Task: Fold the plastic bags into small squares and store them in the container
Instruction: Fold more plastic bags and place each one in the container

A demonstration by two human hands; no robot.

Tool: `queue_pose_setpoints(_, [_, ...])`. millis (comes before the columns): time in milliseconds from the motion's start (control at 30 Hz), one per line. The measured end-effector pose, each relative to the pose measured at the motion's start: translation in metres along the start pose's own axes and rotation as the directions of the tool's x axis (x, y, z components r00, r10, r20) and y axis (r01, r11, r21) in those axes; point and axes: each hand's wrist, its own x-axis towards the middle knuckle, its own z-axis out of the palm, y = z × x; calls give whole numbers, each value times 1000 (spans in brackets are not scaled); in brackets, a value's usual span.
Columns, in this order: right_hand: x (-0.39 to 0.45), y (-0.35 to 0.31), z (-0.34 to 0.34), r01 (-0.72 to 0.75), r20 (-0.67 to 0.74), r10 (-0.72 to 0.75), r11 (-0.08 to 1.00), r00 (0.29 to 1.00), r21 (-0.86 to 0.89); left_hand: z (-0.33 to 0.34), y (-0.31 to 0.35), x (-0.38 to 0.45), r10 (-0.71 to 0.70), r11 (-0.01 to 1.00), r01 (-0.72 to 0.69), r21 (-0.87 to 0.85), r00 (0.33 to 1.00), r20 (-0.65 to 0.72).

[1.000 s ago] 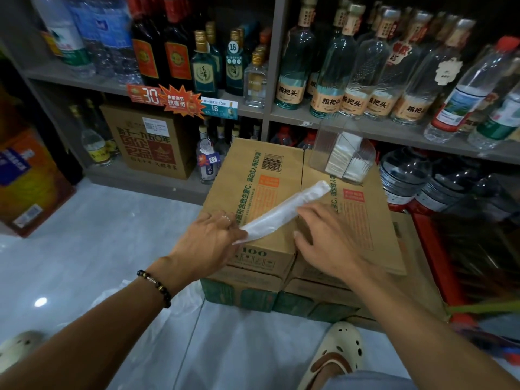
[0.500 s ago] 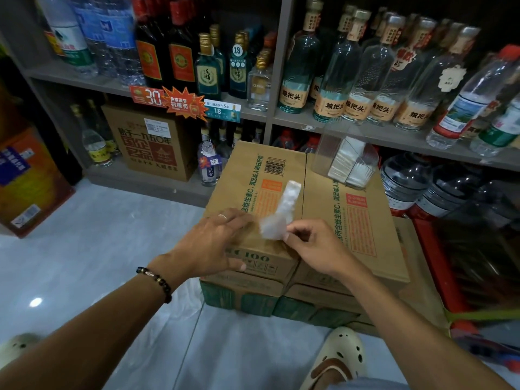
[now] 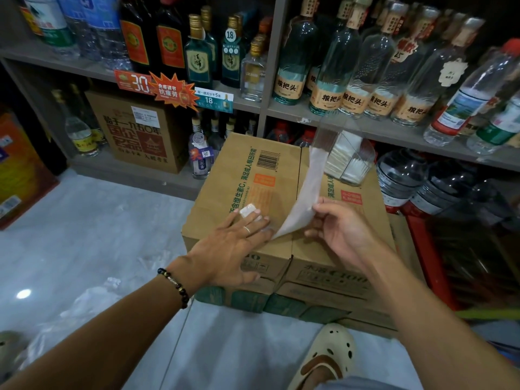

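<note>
Rising off the top of a cardboard box (image 3: 247, 170), a long, narrow strip of folded plastic bag (image 3: 305, 192) stands almost upright, leaning toward the box's far right corner. Its lower end lies flat on the box top near the front edge, pinned under the left hand (image 3: 233, 243) — the fingers (image 3: 254, 220) are straight and spread, pressing down, with a ring on one of them. A small white piece shows just above those fingertips; whether it belongs to the bag cannot be told. The right hand (image 3: 340, 229) holds the strip at about its middle, thumb and fingertips curled onto its edge, palm turned left.

At the far right corner of the box top sits a clear plastic container (image 3: 353, 161) holding a row of small white folded squares packed on edge. The bag's upper tip reaches just in front of the container's left wall.

The box rests on other cartons — all on a pale tiled floor (image 3: 84, 220). A beaded bracelet (image 3: 174, 285) circles the left wrist. A cream clog (image 3: 326, 358) shows at the bottom edge. Behind stand grey shelves (image 3: 337, 119) crowded with glass bottles (image 3: 326, 66) and price tags (image 3: 213, 99).
</note>
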Motion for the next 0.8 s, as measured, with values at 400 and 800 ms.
queue_pose_setpoints(400, [14, 9, 18, -51, -26, 50, 583, 998, -811, -2, -18, -20, -123, 992, 124, 26, 991, -46])
queue_pose_setpoints(800, [18, 12, 28, 1, 5, 9, 428, 1000, -904, -1, -17, -22, -256, 964, 234, -123, 944, -210])
